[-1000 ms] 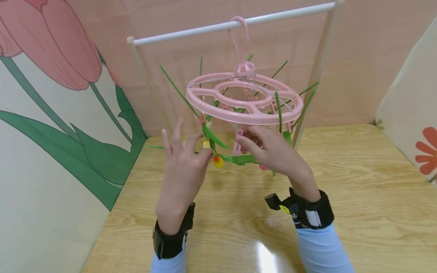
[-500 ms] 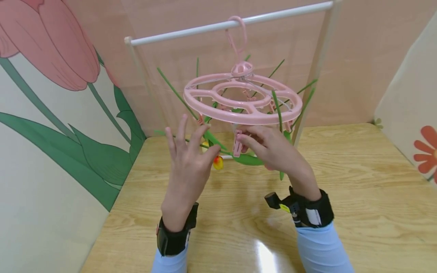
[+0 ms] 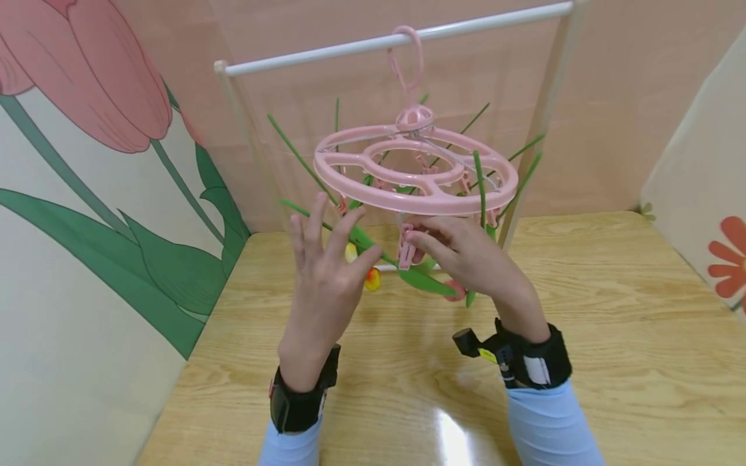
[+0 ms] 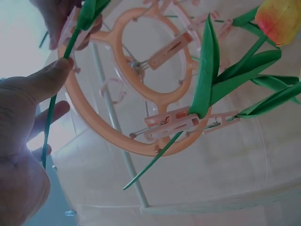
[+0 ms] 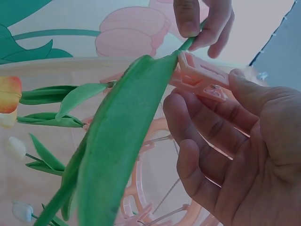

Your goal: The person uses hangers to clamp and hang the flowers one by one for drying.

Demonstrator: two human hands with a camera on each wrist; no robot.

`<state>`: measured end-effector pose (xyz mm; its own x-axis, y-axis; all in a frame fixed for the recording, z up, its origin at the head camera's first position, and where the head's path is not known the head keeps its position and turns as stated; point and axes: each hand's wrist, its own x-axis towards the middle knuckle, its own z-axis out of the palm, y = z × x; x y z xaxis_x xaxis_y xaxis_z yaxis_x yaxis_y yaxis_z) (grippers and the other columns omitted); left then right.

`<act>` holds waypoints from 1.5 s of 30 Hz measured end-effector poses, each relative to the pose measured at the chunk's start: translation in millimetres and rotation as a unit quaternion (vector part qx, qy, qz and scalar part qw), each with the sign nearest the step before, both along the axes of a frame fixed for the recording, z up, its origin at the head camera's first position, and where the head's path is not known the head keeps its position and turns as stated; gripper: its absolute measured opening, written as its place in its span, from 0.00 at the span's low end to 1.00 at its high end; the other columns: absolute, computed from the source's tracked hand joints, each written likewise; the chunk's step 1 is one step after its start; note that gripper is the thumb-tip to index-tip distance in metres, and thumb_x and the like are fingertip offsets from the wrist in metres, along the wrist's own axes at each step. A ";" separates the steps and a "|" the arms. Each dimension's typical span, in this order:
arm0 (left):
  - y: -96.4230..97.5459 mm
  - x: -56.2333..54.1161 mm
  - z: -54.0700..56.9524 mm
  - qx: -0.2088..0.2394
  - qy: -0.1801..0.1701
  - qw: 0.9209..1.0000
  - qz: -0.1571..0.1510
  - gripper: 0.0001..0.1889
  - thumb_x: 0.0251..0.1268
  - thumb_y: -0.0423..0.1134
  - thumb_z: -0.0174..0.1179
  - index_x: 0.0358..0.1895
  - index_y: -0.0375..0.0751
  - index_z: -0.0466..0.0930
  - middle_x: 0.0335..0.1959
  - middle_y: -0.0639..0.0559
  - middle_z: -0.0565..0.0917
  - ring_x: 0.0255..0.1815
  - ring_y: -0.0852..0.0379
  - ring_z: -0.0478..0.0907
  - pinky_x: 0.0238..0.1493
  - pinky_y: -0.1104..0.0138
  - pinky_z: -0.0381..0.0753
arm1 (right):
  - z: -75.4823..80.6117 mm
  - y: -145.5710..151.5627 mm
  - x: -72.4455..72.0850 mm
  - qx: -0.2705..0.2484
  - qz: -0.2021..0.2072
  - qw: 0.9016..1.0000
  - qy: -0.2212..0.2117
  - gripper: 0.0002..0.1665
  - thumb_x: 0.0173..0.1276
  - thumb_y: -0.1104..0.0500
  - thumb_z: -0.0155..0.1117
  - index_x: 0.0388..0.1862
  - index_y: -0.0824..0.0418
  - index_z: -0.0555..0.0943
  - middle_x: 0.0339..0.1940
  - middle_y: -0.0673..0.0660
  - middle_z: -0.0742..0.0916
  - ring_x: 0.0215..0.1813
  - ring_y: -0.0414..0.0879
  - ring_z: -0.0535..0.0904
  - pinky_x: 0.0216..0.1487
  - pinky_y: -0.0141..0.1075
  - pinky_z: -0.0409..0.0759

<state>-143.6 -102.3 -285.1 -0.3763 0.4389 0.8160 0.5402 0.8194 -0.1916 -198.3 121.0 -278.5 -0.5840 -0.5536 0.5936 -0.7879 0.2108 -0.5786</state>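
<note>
My left hand [image 3: 323, 288] pinches the thin green stem [image 4: 49, 117] of an artificial tulip between thumb and index finger, the other fingers spread. The tulip slants down to the right, its pink bloom [image 3: 456, 290] low beside my right hand [image 3: 474, 255]. That right hand pinches a pink clothes clip [image 5: 204, 75] between thumb and fingers, under the front rim of a round pink hanger [image 3: 402, 196]. In the right wrist view the stem lies right at the clip's mouth, and a broad green leaf [image 5: 122, 132] hangs below it.
The hanger hooks over a white rod [image 3: 495, 24] of a stand on the wooden table [image 3: 612, 362]. Several other artificial tulips, such as a red-yellow one [image 4: 280, 21], hang head down from clips around it. A tulip-printed wall [image 3: 105, 259] stands at left.
My left hand has shifted slightly right, and the stem's free end has risen, so the tulip tilts from level to sloping with its bloom lower. The right hand keeps its grip on the clip.
</note>
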 end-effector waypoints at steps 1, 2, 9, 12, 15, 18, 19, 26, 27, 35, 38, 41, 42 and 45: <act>0.3 -0.2 0.1 -0.001 0.003 1.000 0.000 0.13 0.66 0.24 0.61 0.35 0.47 0.89 0.66 0.43 0.74 0.79 0.34 0.46 0.79 0.44 0.29 | 0.0 0.1 0.3 0.002 -0.001 1.000 0.002 0.08 0.74 0.72 0.57 0.46 0.65 0.82 0.34 0.49 0.84 0.34 0.42 0.82 0.36 0.35 0.82; 0.6 -0.4 0.1 -0.002 0.005 1.000 -0.001 0.13 0.67 0.24 0.61 0.35 0.47 0.89 0.66 0.43 0.74 0.79 0.35 0.46 0.79 0.44 0.29 | 0.1 0.4 0.8 0.003 -0.004 1.000 0.005 0.08 0.74 0.71 0.57 0.46 0.65 0.82 0.34 0.49 0.85 0.34 0.42 0.82 0.36 0.34 0.82; 3.3 -2.8 -0.9 0.000 0.015 1.000 -0.014 0.14 0.68 0.24 0.59 0.36 0.47 0.90 0.67 0.44 0.74 0.80 0.36 0.46 0.80 0.46 0.33 | -0.6 2.0 2.0 0.010 -0.013 1.000 -0.012 0.09 0.75 0.69 0.57 0.46 0.62 0.83 0.34 0.48 0.86 0.34 0.41 0.82 0.36 0.32 0.82; 4.7 -3.9 -1.3 0.004 0.025 0.999 -0.021 0.14 0.66 0.23 0.61 0.36 0.48 0.89 0.67 0.44 0.75 0.81 0.38 0.45 0.80 0.47 0.33 | 0.0 1.7 2.4 0.011 -0.011 1.000 -0.016 0.09 0.76 0.69 0.57 0.46 0.63 0.84 0.33 0.48 0.86 0.34 0.40 0.82 0.36 0.31 0.82; 5.7 -5.1 -1.7 0.007 0.035 0.999 -0.026 0.14 0.65 0.22 0.61 0.37 0.48 0.89 0.68 0.44 0.75 0.82 0.40 0.43 0.80 0.47 0.34 | 0.8 1.0 2.6 0.011 -0.007 1.000 -0.015 0.09 0.75 0.69 0.57 0.45 0.63 0.84 0.33 0.48 0.86 0.34 0.40 0.82 0.37 0.31 0.82; 5.9 -5.9 -2.9 0.009 0.038 0.999 -0.030 0.15 0.67 0.23 0.59 0.37 0.49 0.89 0.68 0.44 0.74 0.83 0.41 0.41 0.80 0.46 0.35 | 1.1 0.7 2.4 0.011 -0.002 1.000 -0.015 0.09 0.75 0.69 0.57 0.45 0.63 0.84 0.33 0.48 0.86 0.34 0.40 0.83 0.37 0.31 0.82; 5.8 -6.1 -3.4 0.010 0.040 0.999 -0.030 0.15 0.67 0.23 0.59 0.37 0.49 0.89 0.68 0.44 0.74 0.83 0.42 0.41 0.80 0.47 0.35 | 1.1 0.7 2.3 0.010 0.001 1.000 -0.017 0.09 0.75 0.69 0.56 0.45 0.64 0.84 0.33 0.48 0.86 0.34 0.40 0.83 0.37 0.31 0.82; 6.1 -7.4 -5.3 0.008 0.059 0.998 -0.024 0.15 0.68 0.24 0.58 0.38 0.49 0.89 0.68 0.44 0.74 0.83 0.43 0.40 0.80 0.47 0.36 | 1.6 -0.1 1.5 0.009 0.008 1.000 -0.016 0.09 0.75 0.70 0.56 0.46 0.65 0.83 0.34 0.48 0.87 0.35 0.40 0.83 0.37 0.36 0.84; 6.6 -7.8 -5.6 0.008 0.063 0.998 -0.024 0.15 0.68 0.24 0.59 0.38 0.49 0.89 0.68 0.44 0.74 0.83 0.43 0.41 0.80 0.48 0.36 | 1.7 -0.2 1.6 0.009 0.009 1.000 -0.017 0.09 0.75 0.70 0.56 0.46 0.65 0.83 0.34 0.48 0.87 0.35 0.40 0.84 0.37 0.36 0.84; 10.6 -11.7 -8.0 0.012 0.073 0.997 -0.015 0.16 0.69 0.24 0.57 0.39 0.49 0.90 0.70 0.44 0.73 0.82 0.40 0.44 0.80 0.47 0.38 | 2.1 -1.0 3.3 0.017 0.026 0.998 -0.051 0.08 0.77 0.68 0.55 0.47 0.63 0.81 0.35 0.49 0.85 0.36 0.42 0.84 0.38 0.36 0.84; 10.2 -11.8 -7.1 0.009 0.072 0.997 0.004 0.15 0.69 0.26 0.58 0.40 0.50 0.90 0.71 0.44 0.72 0.79 0.35 0.49 0.79 0.44 0.41 | 1.7 -1.9 3.8 0.017 0.018 0.997 -0.068 0.07 0.78 0.67 0.53 0.47 0.64 0.80 0.35 0.51 0.85 0.36 0.44 0.84 0.39 0.34 0.84; 8.4 -11.3 -5.4 0.021 0.068 0.997 0.002 0.14 0.69 0.27 0.59 0.43 0.51 0.90 0.72 0.43 0.71 0.77 0.31 0.52 0.77 0.41 0.45 | 1.1 -2.7 4.5 0.013 0.000 0.997 -0.076 0.08 0.79 0.65 0.52 0.48 0.64 0.78 0.35 0.54 0.86 0.36 0.44 0.84 0.39 0.34 0.84; 7.5 -11.2 -4.8 0.029 0.064 0.997 -0.006 0.14 0.68 0.28 0.60 0.44 0.51 0.90 0.71 0.43 0.72 0.76 0.30 0.52 0.76 0.40 0.47 | 0.9 -2.9 4.5 0.008 -0.006 0.997 -0.079 0.08 0.80 0.65 0.51 0.49 0.65 0.78 0.35 0.55 0.86 0.36 0.45 0.84 0.38 0.34 0.84; 4.3 -11.5 -3.5 0.068 0.043 0.996 -0.047 0.11 0.66 0.28 0.63 0.44 0.47 0.89 0.69 0.40 0.73 0.76 0.30 0.53 0.75 0.39 0.51 | 0.1 -2.8 5.0 -0.005 -0.025 0.997 -0.079 0.08 0.80 0.64 0.51 0.50 0.66 0.77 0.34 0.56 0.86 0.35 0.44 0.83 0.38 0.34 0.84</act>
